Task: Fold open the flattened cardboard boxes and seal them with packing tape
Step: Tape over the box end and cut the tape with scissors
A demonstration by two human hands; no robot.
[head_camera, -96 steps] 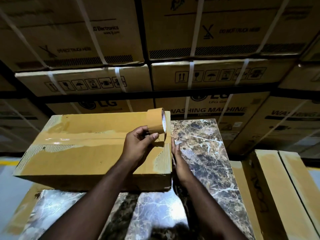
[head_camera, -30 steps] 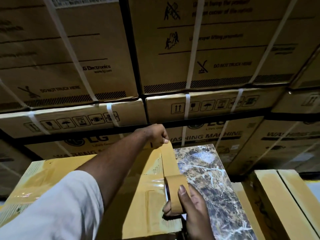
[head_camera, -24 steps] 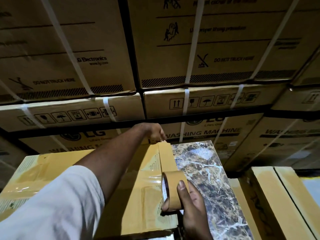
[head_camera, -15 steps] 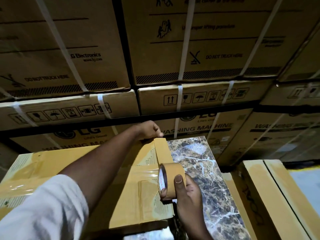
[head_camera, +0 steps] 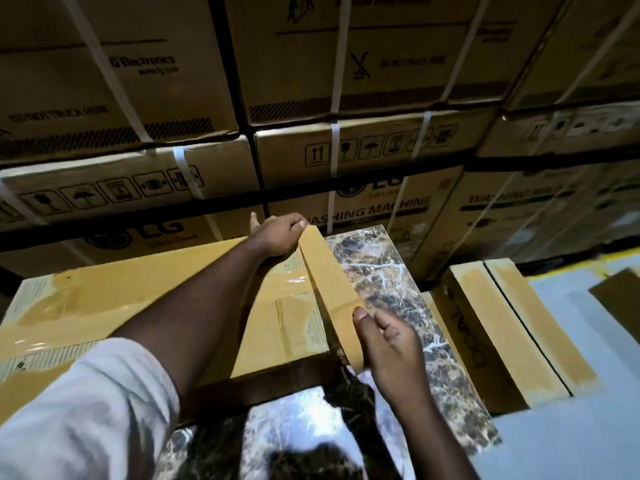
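Observation:
A brown cardboard box [head_camera: 138, 292] with glossy tape across its top lies on a marble table [head_camera: 377, 271]. A strip of brown packing tape [head_camera: 325, 271] runs along the box's right edge, from the far corner to the near one. My left hand [head_camera: 280, 233] reaches over the box and presses the strip's end down at the far right corner. At the near right corner, my right hand [head_camera: 388, 344] grips the tape roll [head_camera: 351, 348], thumb on top. The hand hides most of the roll.
Strapped LG washing machine cartons [head_camera: 346, 81] are stacked like a wall right behind the table. Taped brown boxes [head_camera: 502, 323] stand low on the right beside the table, and a flat piece of cardboard [head_camera: 620, 292] lies on the grey floor beyond them.
My right hand has pulled the roll back toward me along the box's right edge, so the strip is longer. My left hand has stayed on the strip's end at the far corner.

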